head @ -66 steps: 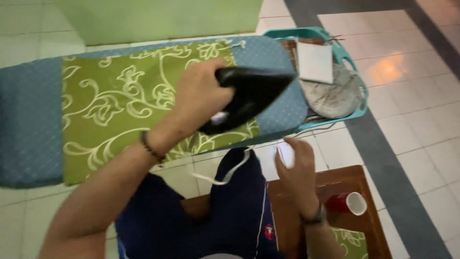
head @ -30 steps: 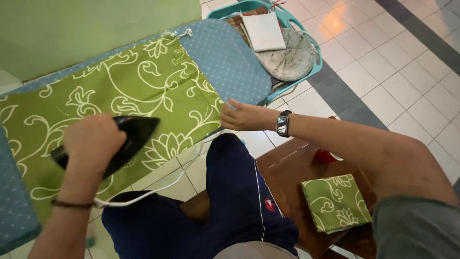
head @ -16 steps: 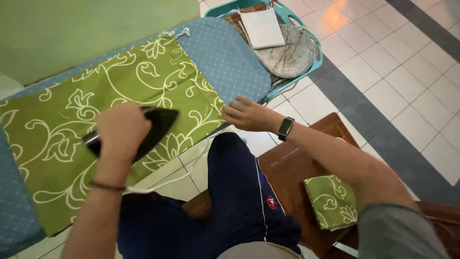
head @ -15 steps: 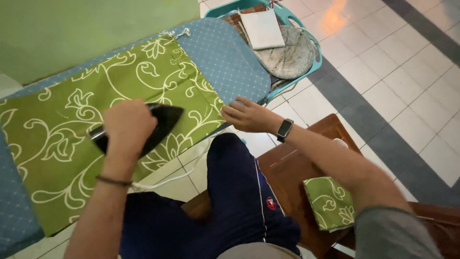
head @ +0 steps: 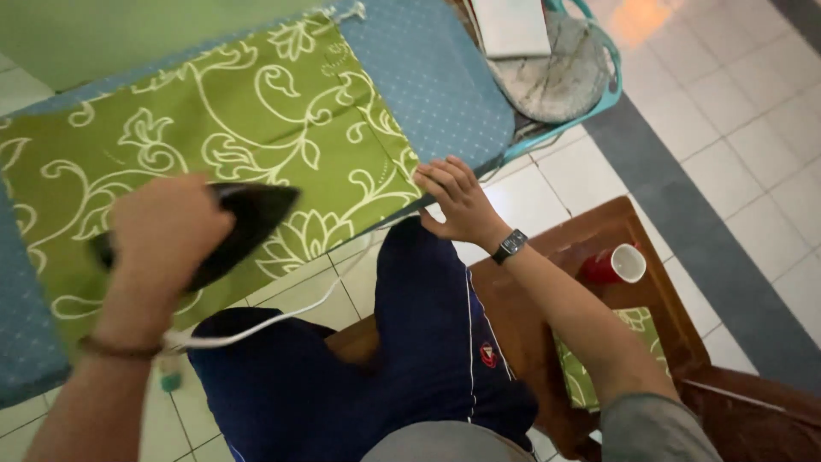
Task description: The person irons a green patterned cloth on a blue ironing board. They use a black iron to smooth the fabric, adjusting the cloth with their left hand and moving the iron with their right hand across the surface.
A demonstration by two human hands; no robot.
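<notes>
Blue dotted padded ironing board (head: 428,77) is running corner to corner across the upper left of the head view, near edge facing the person. Green cloth with a cream floral scroll pattern (head: 214,145) is lying flat on it, covering most of the board's middle and hanging slightly over the near edge; the board's right end is showing bare blue.

Person is sitting with dark blue shorts (head: 428,342) just under the board's near edge. Brown wooden low table (head: 547,299) is sitting to the right of the knees. Teal plastic basket (head: 599,77) is sitting on the tiled floor beyond the board's right end, holding a grey round item and a white flat piece.

Folded green patterned cloth (head: 581,376) is lying on the table near its front edge, partly hidden by the right forearm. Red cup with white inside (head: 616,265) is lying tipped on its side near the table's far right edge.

Black clothes iron (head: 239,227) is resting on the green cloth near the board's near edge, tip pointing right. Left hand (head: 162,231) is wrapping fully closed around its handle. White cord (head: 282,321) is trailing from the iron across the lap.

Right hand (head: 457,201), black wristwatch on the wrist, is lying open, fingers spread, fingertips pressing the cloth's near right corner at the board edge, gripping nothing.
</notes>
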